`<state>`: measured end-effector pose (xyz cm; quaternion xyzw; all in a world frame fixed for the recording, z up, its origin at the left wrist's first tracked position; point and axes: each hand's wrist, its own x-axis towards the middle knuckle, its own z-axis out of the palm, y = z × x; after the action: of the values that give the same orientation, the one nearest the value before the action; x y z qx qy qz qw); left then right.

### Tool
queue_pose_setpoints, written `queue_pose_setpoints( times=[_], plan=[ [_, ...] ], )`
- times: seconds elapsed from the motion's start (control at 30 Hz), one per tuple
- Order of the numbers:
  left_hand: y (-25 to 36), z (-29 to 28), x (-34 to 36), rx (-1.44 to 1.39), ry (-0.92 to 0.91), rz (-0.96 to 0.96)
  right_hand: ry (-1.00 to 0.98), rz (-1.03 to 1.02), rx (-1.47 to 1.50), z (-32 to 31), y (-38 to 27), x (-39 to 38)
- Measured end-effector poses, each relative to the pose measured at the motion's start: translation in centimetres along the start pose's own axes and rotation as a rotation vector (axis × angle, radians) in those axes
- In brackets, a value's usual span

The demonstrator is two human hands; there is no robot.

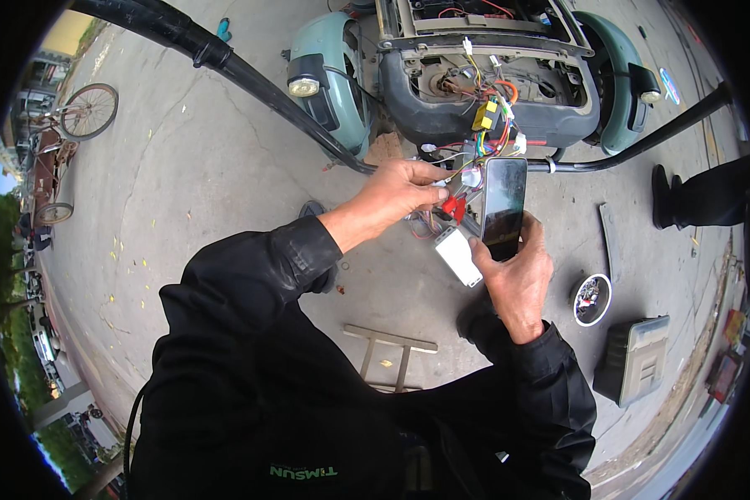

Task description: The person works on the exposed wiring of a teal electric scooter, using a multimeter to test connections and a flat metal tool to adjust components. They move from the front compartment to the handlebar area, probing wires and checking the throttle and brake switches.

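My right hand [518, 279] is wrapped round a dark-screened smartphone [505, 196], held upright beside the wiring. My left hand [397, 193] is closed, thumb and fingers pinching thin wires next to a clear plastic connector [472, 177] and a red connector [454, 208]. Just below these is a white rectangular module [458, 257], close to my right thumb; whether the thumb touches it I cannot tell. A bundle of coloured wires [500, 137] with a yellow-and-black part [485, 116] hangs from the opened front of a vehicle [442, 121].
Black tubular bars [258, 87] cross in front of green fenders [325, 75]. To the right are a white bowl of small parts [592, 300], a toolbox [633, 360], a flat metal strip [610, 242] and another person's leg [708, 196]. A wooden frame [392, 342] is below.
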<state>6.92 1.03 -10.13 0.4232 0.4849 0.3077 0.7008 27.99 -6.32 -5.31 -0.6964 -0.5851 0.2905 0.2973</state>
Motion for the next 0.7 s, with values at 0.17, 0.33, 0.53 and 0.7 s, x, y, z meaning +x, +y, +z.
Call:
queue_pose_setpoints(
  times=[0.17, 0.33, 0.53, 0.7],
  plan=[
    [0.28, -0.08, 0.13, 0.054, -0.022, 0.010, 0.004, 0.031, -0.092, -0.20, 0.35, 0.31],
    [0.68, 0.02, -0.07, 0.002, -0.007, -0.019, 0.016, 0.007, -0.182, -0.68, 0.69, 0.51],
    [0.71, 0.01, 0.10, 0.031, -0.012, -0.022, -0.010, 0.003, -0.330, -0.93, 0.83, 0.59],
    [0.61, -0.08, 0.16, 0.083, 0.009, -0.008, -0.014, -0.057, -0.295, -0.75, 0.56, 0.46]
  ],
)
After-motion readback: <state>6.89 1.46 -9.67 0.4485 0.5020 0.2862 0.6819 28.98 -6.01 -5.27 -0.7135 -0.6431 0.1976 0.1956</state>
